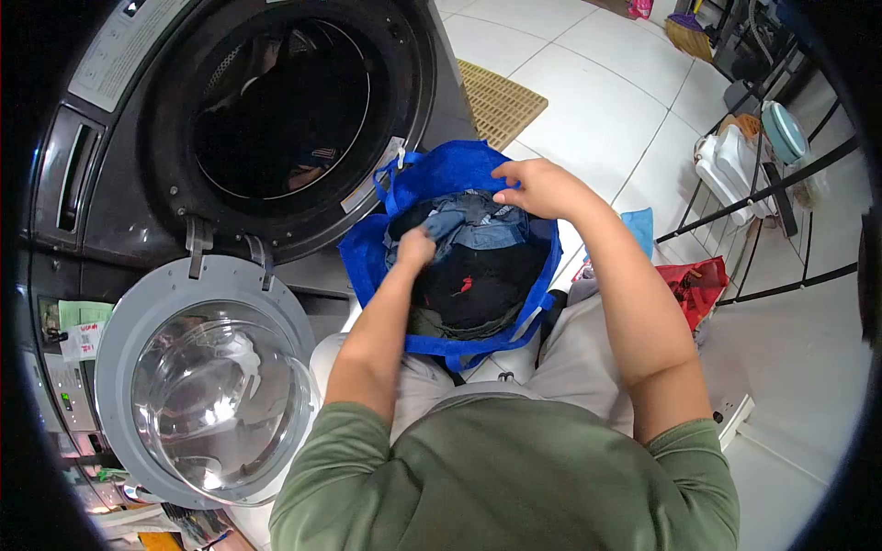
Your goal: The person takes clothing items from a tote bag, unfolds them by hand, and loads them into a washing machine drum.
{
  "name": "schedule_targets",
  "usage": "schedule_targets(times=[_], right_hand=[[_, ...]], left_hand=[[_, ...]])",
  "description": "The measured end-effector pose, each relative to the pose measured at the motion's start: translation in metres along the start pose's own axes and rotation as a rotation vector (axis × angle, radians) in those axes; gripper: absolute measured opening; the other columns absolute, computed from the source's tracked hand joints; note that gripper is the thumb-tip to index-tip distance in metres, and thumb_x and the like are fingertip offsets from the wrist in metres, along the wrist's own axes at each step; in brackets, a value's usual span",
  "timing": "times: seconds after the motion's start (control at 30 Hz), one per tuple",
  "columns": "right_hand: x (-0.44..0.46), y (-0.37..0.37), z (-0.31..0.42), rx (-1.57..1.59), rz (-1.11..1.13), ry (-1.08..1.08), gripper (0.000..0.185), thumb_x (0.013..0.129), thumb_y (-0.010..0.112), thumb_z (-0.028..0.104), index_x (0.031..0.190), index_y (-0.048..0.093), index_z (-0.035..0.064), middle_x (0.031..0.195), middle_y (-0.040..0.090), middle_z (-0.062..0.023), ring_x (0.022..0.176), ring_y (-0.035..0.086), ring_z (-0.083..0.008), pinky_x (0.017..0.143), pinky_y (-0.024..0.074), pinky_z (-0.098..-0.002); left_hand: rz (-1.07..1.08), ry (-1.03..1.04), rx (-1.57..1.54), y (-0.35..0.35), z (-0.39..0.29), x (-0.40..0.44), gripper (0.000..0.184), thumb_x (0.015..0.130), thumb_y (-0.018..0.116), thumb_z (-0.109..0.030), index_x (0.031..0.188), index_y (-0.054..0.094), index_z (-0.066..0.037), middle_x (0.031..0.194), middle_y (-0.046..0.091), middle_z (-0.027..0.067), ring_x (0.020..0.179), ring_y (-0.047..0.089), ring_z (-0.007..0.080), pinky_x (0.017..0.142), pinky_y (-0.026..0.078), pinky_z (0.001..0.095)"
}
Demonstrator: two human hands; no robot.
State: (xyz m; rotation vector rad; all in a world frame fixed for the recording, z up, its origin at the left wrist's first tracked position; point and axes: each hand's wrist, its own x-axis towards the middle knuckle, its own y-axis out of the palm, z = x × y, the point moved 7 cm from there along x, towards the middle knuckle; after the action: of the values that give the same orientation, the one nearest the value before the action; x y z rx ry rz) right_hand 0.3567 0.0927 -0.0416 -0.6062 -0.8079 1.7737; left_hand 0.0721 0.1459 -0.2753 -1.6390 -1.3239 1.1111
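A blue bag (pixel 553 275) stands between my legs, filled with clothes. Inside it lie a blue denim garment (pixel 482 230) and a black garment (pixel 487 285) with a red mark. My left hand (pixel 416 250) reaches into the bag, its fingers closed on the denim at the left side. Over the far right rim of the bag is my right hand (pixel 537 188), thumb and fingers apart, with nothing seen in it. Whether its fingertips touch the rim is hard to tell.
To the left is a front-loading washing machine (pixel 119 184) with a dark drum (pixel 285 110). Its round door (pixel 207 381) hangs open toward me. A black wire rack (pixel 763 195) with containers stands at right, near a red bag (pixel 703 289). A yellow mat (pixel 501 101) lies beyond.
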Motion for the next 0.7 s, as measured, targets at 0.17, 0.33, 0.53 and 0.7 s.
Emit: schedule_targets(times=[0.17, 0.33, 0.53, 0.7], right_hand=[[0.021, 0.045, 0.007, -0.153, 0.320, 0.034, 0.055, 0.078, 0.074, 0.048, 0.105, 0.069, 0.0007, 0.104, 0.067, -0.0241, 0.101, 0.064, -0.0374, 0.090, 0.0503, -0.0406], [0.024, 0.092, 0.050, 0.487, 0.098, -0.128, 0.093, 0.065, 0.087, 0.046, 0.136, 0.049, -0.0008, 0.139, 0.051, -0.0198, 0.127, 0.049, -0.0271, 0.108, 0.0374, -0.0332], [0.007, 0.032, 0.105, 1.417, -0.254, -0.140, 0.042, 0.088, 0.069, 0.008, 0.127, 0.057, -0.0002, 0.121, 0.064, -0.0130, 0.109, 0.061, -0.0222, 0.097, 0.0474, -0.0376], [-0.023, -0.067, 0.166, 1.799, -0.302, -0.184, 0.045, 0.095, 0.060, 0.028, 0.128, 0.053, -0.0014, 0.119, 0.065, -0.0146, 0.108, 0.064, -0.0279, 0.097, 0.0496, -0.0404]], left_hand=[[0.124, -0.180, -1.426, -0.148, -0.040, -0.042, 0.015, 0.086, 0.053, -0.013, 0.075, 0.060, -0.005, 0.063, 0.053, 0.0006, 0.055, 0.045, 0.0110, 0.064, 0.045, 0.0309], [0.277, 0.214, -1.328, -0.296, -0.155, -0.119, 0.012, 0.091, 0.055, -0.012, 0.082, 0.060, -0.005, 0.063, 0.049, -0.0039, 0.055, 0.041, 0.0064, 0.066, 0.042, 0.0243], [-0.233, 0.635, -1.134, -0.339, -0.153, -0.138, 0.026, 0.097, 0.058, -0.019, 0.118, 0.063, -0.004, 0.100, 0.064, 0.0046, 0.094, 0.059, 0.0124, 0.087, 0.045, 0.0259], [-0.128, 0.149, -0.854, -0.173, -0.029, -0.088, 0.077, 0.089, 0.060, -0.028, 0.152, 0.022, -0.005, 0.148, 0.038, 0.0213, 0.137, 0.037, 0.0332, 0.111, 0.031, 0.0404]])
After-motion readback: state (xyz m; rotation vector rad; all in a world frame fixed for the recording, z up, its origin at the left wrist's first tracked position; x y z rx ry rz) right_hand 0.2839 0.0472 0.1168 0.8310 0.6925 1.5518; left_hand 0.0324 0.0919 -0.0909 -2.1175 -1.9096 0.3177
